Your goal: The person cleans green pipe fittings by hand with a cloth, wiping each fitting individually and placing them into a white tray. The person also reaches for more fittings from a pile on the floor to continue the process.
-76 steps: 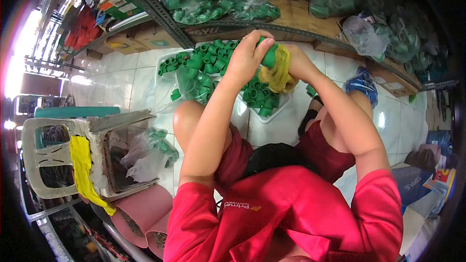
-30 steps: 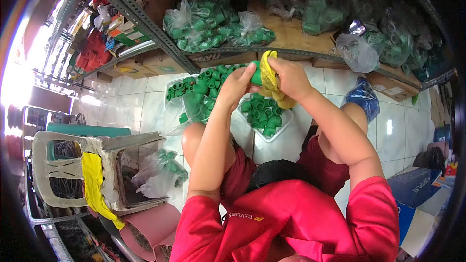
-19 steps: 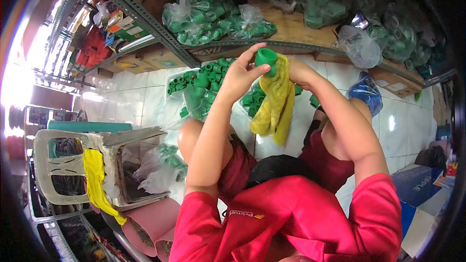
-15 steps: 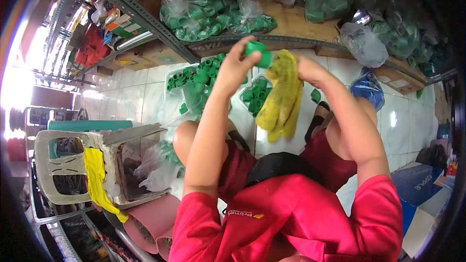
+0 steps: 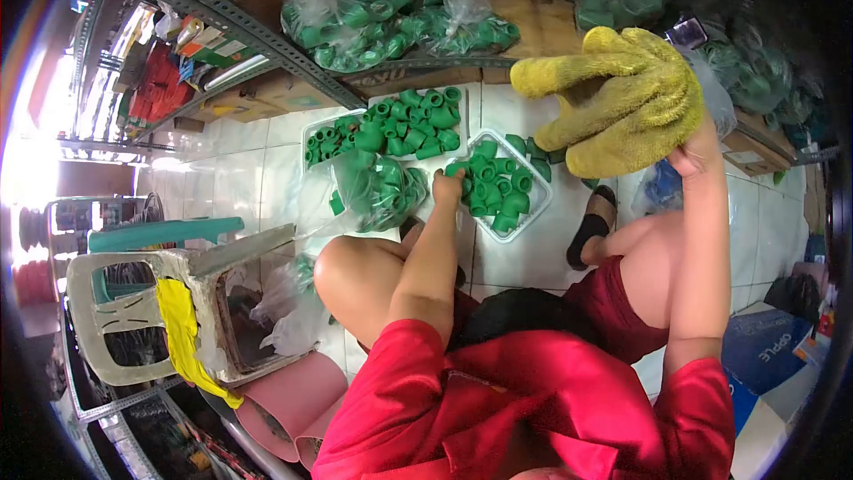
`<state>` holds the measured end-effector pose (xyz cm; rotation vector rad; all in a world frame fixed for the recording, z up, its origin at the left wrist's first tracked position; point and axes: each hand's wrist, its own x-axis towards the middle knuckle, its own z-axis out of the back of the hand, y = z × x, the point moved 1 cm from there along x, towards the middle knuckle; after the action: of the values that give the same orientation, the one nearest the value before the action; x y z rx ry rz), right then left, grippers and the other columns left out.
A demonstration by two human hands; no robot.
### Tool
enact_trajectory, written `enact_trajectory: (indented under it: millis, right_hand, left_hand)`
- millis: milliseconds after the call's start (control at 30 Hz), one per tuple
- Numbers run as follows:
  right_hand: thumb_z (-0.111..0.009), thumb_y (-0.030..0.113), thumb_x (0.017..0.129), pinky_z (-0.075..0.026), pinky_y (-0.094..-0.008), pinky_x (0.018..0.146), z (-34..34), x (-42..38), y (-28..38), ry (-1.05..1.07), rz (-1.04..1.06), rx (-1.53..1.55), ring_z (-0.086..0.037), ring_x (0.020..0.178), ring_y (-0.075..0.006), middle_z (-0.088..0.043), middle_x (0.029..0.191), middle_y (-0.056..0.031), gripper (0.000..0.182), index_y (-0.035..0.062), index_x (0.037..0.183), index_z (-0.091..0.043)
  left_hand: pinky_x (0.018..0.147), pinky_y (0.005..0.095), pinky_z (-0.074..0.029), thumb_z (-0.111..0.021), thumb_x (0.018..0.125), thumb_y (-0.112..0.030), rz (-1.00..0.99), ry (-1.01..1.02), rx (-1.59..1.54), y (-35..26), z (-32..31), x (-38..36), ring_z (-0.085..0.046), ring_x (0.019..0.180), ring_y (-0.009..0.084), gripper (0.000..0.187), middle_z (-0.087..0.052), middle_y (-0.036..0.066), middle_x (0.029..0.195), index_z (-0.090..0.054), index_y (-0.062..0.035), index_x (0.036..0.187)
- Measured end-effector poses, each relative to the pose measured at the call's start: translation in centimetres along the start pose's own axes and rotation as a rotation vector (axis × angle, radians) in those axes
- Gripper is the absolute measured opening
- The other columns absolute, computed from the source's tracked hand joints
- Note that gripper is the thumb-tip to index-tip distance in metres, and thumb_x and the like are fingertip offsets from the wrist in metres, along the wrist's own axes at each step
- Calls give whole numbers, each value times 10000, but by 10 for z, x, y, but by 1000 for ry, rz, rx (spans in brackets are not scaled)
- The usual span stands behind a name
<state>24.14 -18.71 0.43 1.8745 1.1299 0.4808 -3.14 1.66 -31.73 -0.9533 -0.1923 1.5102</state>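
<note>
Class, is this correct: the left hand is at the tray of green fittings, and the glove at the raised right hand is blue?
Not the colour: the head view shows a yellow glove, not blue, at the raised right hand. The left hand is at the tray of green fittings.

Green fittings [image 5: 511,205] crowd a tray [image 5: 505,237], yellow glove [image 5: 622,98] aloft.

The bare left hand [image 5: 449,185] reaches to the left edge of a white plastic tray [image 5: 505,237] of short green plastic pipe fittings [image 5: 494,180], while a dirty yellow fabric glove [image 5: 622,107] mostly hides the raised right hand [image 5: 693,157].
</note>
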Motion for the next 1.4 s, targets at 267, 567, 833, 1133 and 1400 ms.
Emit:
enact_trajectory:
  millis: [267, 567, 833, 1133, 1400]
  right_hand:
    - [-568, 129, 825, -487, -318, 797, 10, 8, -4, -70, -2, -47, -571, 917, -174, -573, 1045, -85, 342, 1, 1134, -494]
    - [-549, 151, 840, -477, -322, 807, 1, 9, -6, -58, 20, -23, -567, 918, -175, -572, 1049, -79, 322, 4, 1123, -505]
    - [-561, 148, 832, -474, -323, 809, -4, 11, -10, -100, 18, -20, -567, 915, -174, -575, 1042, -82, 324, 8, 1120, -509]
    - [-557, 144, 831, -481, -316, 795, -29, 7, -21, -46, -84, -50, -576, 904, -175, -577, 1033, -94, 322, -5, 1112, -509]
    - [-557, 106, 832, -449, -268, 791, -56, 2, -46, 158, -83, -190, -544, 915, -131, -561, 1055, -27, 395, 77, 1213, -458]
  left_hand:
    - [912, 357, -387, -681, 694, -401, -94, 158, -72, 2, -10, -18, -481, 1079, 357, 802, -475, 267, 1179, -343, 63, 1254]
    - [997, 549, -208, -769, 580, -317, -452, 21, 466, -7, -13, -70, -184, 1279, 360, 589, -235, 174, 1376, -525, -134, 1084]
    - [968, 481, -272, -737, 635, -224, -556, -13, 245, -23, -12, -61, -306, 1207, 337, 524, -366, 152, 1278, -496, -90, 1081]
    - [678, 266, -452, -583, 834, -337, -458, 191, -835, -155, 53, -95, -532, 874, 172, 441, -515, 75, 1046, -429, -117, 1184]
    - [808, 352, -423, -339, 894, -489, -314, 781, -1201, -209, 143, -143, -500, 966, 155, 517, -516, 26, 1113, -353, -174, 1304]
